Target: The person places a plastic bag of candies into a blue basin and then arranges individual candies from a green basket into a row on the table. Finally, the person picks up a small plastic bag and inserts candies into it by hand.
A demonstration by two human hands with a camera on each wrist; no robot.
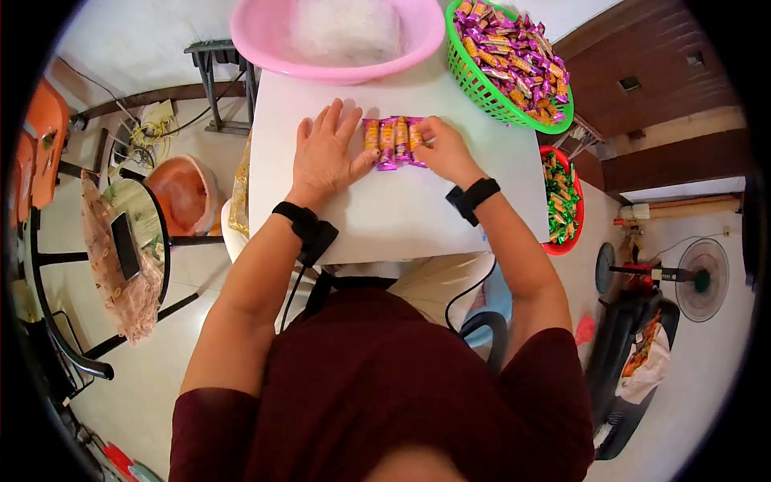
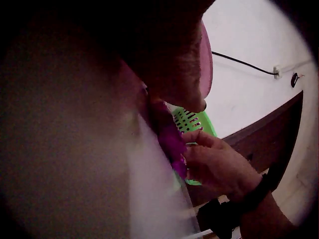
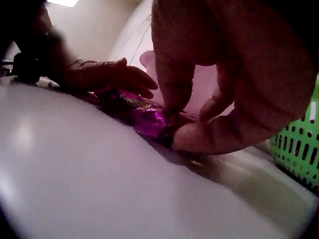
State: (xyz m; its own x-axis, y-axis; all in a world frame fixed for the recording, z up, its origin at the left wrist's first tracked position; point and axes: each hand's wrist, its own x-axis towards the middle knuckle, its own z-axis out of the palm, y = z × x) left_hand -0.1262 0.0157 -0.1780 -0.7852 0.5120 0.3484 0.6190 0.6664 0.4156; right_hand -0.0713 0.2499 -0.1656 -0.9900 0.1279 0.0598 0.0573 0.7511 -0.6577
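Note:
Several purple-and-orange wrapped bars (image 1: pixel 386 145) lie side by side in a row on the white table (image 1: pixel 385 217). The left hand (image 1: pixel 328 157) rests flat with fingers spread, its thumb touching the left end of the row. At the right end, the right hand (image 1: pixel 446 150) pinches the last bar between thumb and fingers. In the right wrist view, the right hand's fingertips close on a shiny purple wrapper (image 3: pixel 149 122), with the left hand (image 3: pixel 107 77) beyond it. The left wrist view is dark; the right hand (image 2: pixel 219 164) touches the purple row (image 2: pixel 172 144) there.
A pink basin (image 1: pixel 337 72) holding clear plastic stands at the table's back. To its right is a green basket (image 1: pixel 486 92) full of purple-wrapped bars. Beside the table's right edge sits a red basket (image 1: pixel 578 209) of green-wrapped pieces. A stool with a phone (image 1: pixel 125 245) stands left.

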